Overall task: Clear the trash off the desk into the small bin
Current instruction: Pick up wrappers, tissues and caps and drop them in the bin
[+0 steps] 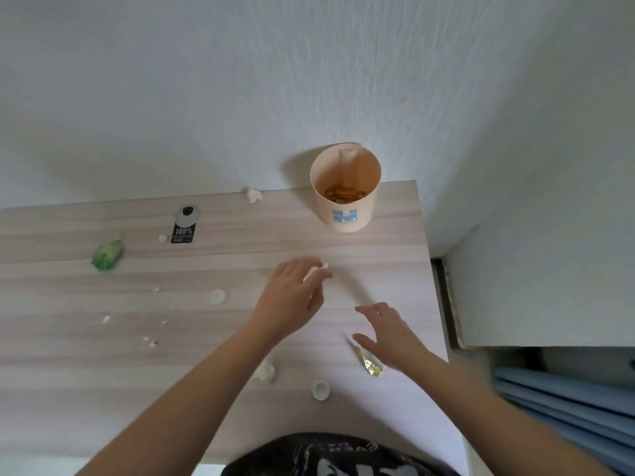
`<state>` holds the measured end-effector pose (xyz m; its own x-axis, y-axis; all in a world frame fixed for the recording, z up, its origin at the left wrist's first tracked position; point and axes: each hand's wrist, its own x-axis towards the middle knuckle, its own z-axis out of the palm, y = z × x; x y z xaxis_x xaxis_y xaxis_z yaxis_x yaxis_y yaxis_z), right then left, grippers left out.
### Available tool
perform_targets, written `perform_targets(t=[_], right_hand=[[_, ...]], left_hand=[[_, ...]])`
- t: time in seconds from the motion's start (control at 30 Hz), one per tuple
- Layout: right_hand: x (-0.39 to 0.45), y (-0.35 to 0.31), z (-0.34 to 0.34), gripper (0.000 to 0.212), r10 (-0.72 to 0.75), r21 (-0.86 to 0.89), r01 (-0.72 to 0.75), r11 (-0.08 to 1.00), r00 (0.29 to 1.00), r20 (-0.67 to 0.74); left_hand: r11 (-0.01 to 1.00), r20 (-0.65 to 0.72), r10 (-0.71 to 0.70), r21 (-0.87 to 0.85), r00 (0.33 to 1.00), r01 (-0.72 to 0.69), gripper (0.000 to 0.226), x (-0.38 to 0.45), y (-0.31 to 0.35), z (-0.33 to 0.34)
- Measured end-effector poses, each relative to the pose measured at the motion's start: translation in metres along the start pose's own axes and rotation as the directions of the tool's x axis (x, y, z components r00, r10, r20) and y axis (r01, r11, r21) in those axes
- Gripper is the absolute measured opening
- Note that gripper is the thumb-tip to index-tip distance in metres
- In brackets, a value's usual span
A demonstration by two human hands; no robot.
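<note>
A small peach bin (345, 214) stands at the desk's back right with orange scraps inside. My left hand (292, 300) hovers mid-desk, its fingertips pinched on a small white paper scrap (321, 266). My right hand (388, 333) is open, fingers spread, just above a yellow-gold wrapper (370, 365) lying on the desk. Other trash on the desk: a green crumpled wrapper (107, 254), a black and white tag (184, 226), a white wad (253, 194) at the back edge, a white cap (217, 296), a white wad (266, 372), a white cap (320, 389), and several tiny white bits (151, 341).
The light wood desk (395, 255) ends at its right edge beside a white wall and a dark gap (446, 304). Blue-grey slats (567, 407) lie lower right. A white wall rises behind the desk.
</note>
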<state>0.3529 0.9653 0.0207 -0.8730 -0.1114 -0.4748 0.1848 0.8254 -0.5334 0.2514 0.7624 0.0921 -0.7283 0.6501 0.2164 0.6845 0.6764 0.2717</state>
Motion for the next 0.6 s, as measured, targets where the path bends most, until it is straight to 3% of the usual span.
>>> perform_targets(t=[0.1,0.2,0.27,0.37,0.5,0.6], right_hand=[[-0.015,-0.002,0.024,0.065,-0.045,-0.069,0.052,0.996,0.995,0.087],[-0.03,0.0,0.045,0.068,0.051,-0.214,-0.052,0.975,0.999,-0.008],[-0.038,0.0,0.055,0.054,0.132,-0.182,-0.151,0.972,0.985,-0.11],[-0.043,0.0,0.067,0.032,0.042,-0.217,-0.058,0.974,0.996,-0.077],[-0.046,-0.006,0.079,0.024,0.006,-0.207,-0.016,0.978,0.999,-0.046],[-0.046,-0.02,0.082,0.013,0.078,-0.043,-0.078,0.996,0.997,-0.008]], left_hand=[[0.994,0.125,-0.109,0.026,0.986,0.106,0.029,-0.065,0.002,0.014],[0.967,0.315,-0.254,0.112,0.914,0.23,0.041,-0.115,-0.003,0.025],[0.931,0.435,-0.365,0.185,0.823,0.315,0.054,-0.14,-0.009,0.031],[0.876,0.501,-0.482,0.261,0.719,0.405,0.061,-0.166,-0.018,0.04],[0.864,0.456,-0.499,0.199,0.737,0.462,0.04,-0.183,-0.026,0.047],[0.891,0.44,-0.439,0.1,0.783,0.443,0.028,-0.189,-0.036,0.052]])
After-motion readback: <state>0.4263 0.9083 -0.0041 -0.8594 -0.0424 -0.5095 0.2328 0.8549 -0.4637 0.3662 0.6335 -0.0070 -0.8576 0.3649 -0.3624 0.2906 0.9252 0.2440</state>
